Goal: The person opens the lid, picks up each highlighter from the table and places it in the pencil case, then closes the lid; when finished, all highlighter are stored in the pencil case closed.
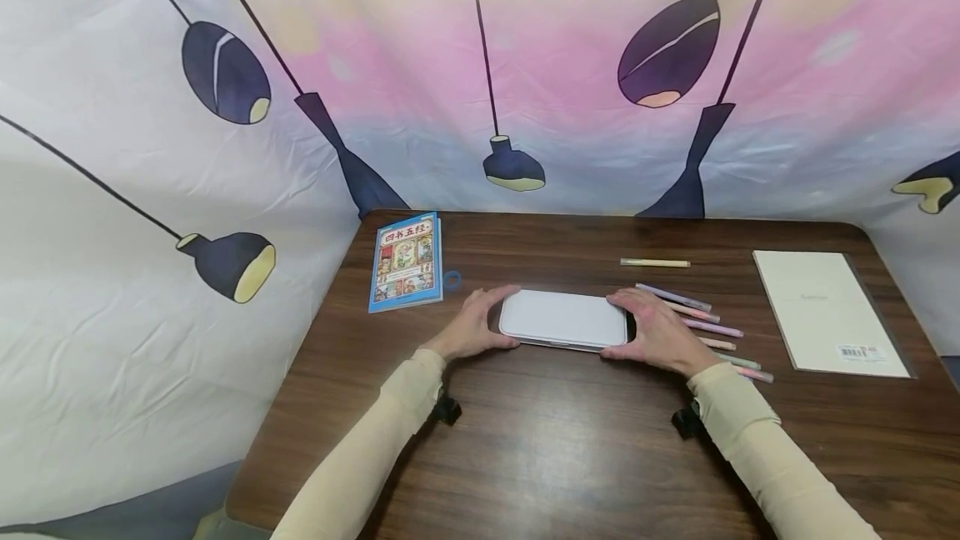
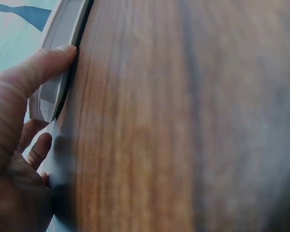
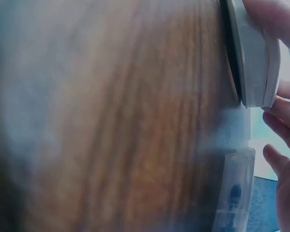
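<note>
A flat white rectangular box with rounded corners is at the middle of the table, long side across. My left hand grips its left end, thumb on the near side and fingers at the far side. The right hand holds the opposite end the same way. In the left wrist view, the left thumb presses on the side wall of the box. Seen from the right wrist, the right thumb lies on the box's side, close over the wood.
Several capped pens lie fanned out beside and partly behind the right hand. One yellow pen lies farther back. A blue-edged book and a blue ring are at the back left. A cream notebook lies on the right.
</note>
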`<state>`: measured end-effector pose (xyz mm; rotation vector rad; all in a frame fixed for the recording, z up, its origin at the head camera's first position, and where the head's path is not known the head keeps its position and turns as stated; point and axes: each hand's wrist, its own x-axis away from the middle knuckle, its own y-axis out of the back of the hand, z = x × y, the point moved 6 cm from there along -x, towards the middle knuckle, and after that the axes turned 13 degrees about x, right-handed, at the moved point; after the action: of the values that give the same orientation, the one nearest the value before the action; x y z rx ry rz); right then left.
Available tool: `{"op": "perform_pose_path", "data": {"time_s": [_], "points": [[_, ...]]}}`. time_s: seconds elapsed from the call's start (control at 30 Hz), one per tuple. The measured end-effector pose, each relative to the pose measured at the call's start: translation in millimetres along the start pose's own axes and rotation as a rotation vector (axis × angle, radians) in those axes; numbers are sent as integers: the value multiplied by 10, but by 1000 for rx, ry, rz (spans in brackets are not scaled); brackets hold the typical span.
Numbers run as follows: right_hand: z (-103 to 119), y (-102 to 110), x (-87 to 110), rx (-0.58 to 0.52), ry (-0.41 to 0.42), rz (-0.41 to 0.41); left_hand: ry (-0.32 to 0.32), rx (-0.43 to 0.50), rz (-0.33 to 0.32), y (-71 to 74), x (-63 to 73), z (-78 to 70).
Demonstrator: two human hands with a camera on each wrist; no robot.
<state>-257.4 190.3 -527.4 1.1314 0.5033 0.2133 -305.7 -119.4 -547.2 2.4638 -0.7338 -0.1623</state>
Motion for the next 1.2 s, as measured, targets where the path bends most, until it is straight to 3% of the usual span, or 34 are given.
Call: {"op": "perform_pose_path", "data": {"time_s": [0.23,0.63,0.87,1.2], "points": [[-54,37,-12,-94,-92,119,5,-4,10,11,9,7],[-90,40,17,-171,-182,177,36,35,-15,1,25,-4],[-102,78,6,-215,-204,145,27,38,-14,-4,34,-6],[-81,177,-49,-287,-174,-25,38,49,-39,12,42,10]]}}
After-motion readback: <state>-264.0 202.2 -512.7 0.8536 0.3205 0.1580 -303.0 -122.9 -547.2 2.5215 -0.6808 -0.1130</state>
